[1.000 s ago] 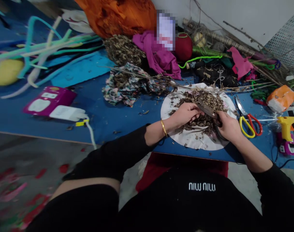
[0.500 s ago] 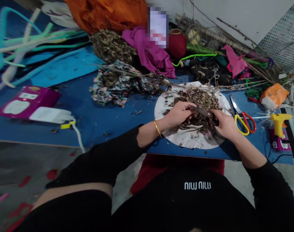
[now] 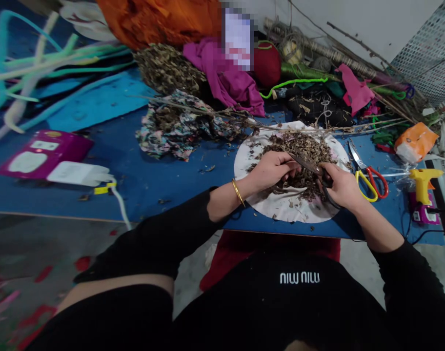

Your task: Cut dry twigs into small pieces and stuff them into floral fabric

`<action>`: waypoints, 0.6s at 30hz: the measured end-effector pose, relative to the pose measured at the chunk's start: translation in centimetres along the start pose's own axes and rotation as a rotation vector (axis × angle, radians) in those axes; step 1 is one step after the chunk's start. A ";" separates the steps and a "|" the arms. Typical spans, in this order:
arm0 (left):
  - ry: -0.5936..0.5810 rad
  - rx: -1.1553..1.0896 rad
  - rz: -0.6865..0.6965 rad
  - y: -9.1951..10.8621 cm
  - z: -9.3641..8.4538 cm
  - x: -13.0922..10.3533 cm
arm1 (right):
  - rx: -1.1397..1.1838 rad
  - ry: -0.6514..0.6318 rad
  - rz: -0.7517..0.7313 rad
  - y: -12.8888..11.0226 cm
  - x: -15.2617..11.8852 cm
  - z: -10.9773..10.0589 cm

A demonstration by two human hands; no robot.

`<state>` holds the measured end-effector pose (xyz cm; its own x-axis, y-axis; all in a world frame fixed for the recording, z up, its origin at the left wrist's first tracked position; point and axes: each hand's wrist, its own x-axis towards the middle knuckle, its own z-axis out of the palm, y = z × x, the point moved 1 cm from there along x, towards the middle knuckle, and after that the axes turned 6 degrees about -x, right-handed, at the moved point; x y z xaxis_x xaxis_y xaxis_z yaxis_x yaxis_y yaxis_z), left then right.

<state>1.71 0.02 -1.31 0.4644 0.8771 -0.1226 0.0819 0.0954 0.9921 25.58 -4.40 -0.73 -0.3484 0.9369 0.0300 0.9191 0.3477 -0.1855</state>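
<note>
My right hand is closed round the handles of dark scissors, whose blades point left toward my other hand. My left hand, a gold bangle on its wrist, has its fingers pinched together close to the blade tips; what they hold is too small to name. Both hands are above a heap of dry brown leaf bits. The heap lies on a round white cloth near the front edge of the blue table.
Scissors with red and yellow handles and a yellow glue gun lie at the right. Behind are thin branches, a floral cloth and a magenta cloth. A purple box with a white plug sits at the left.
The view has shifted slightly. The dark scissors and both hands stay in nearly the same place over the leaf heap.
</note>
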 end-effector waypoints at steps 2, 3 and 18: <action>-0.012 0.024 0.017 0.1 0.1 0.0 | -0.013 -0.016 0.003 -0.3 0.1 -0.1; -0.017 0.030 0.024 0.1 0.1 -0.1 | -0.022 -0.026 0.008 -0.5 0.1 -0.2; 0.005 -0.027 -0.047 -0.3 0.3 0.0 | -0.154 -0.072 0.048 -1.2 -0.1 0.9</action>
<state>1.98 -0.13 -1.60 0.4566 0.8734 -0.1692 0.0796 0.1493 0.9856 24.36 -4.96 -1.37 -0.3102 0.9496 -0.0463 0.9505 0.3089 -0.0327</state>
